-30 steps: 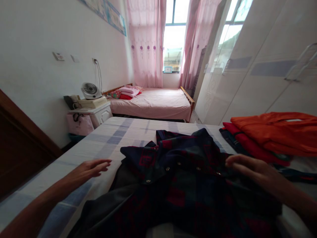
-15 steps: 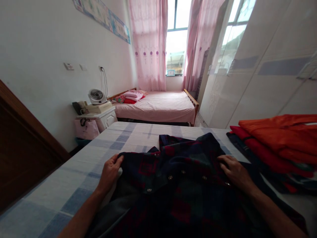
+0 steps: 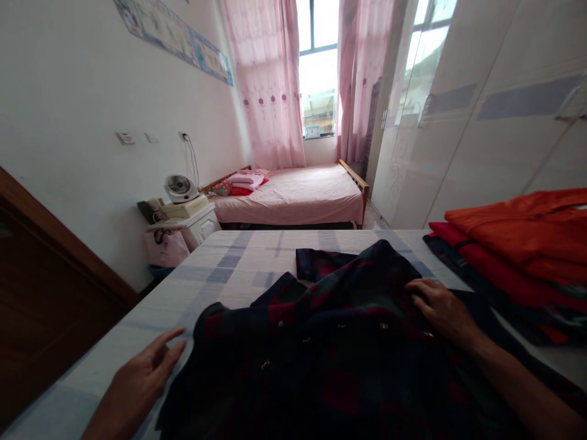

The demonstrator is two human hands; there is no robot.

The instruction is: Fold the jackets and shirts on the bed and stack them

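Observation:
A dark plaid shirt [image 3: 330, 342] in navy, green and red, with shiny snap buttons, lies spread over the near part of the bed, one sleeve crumpled towards the far side. My right hand [image 3: 443, 311] has its fingers curled onto the cloth at the shirt's right side, its fingertips partly lost in the dark folds. To the left of the shirt, my left hand [image 3: 142, 373] hovers over the sheet, thumb and fingers apart, holding nothing.
Folded orange and red clothes [image 3: 518, 238] are stacked on the bed at the right. The checked sheet [image 3: 220, 275] covers the bed. Beyond stand a pink-covered bed [image 3: 298, 192], a white bedside cabinet [image 3: 204, 226] with a fan [image 3: 180, 186], and a white wardrobe [image 3: 477, 134].
My left hand has let go of the shirt's left edge and moved left and down, fingers opening. That side of the shirt has dropped lower. My right hand stays at the right side.

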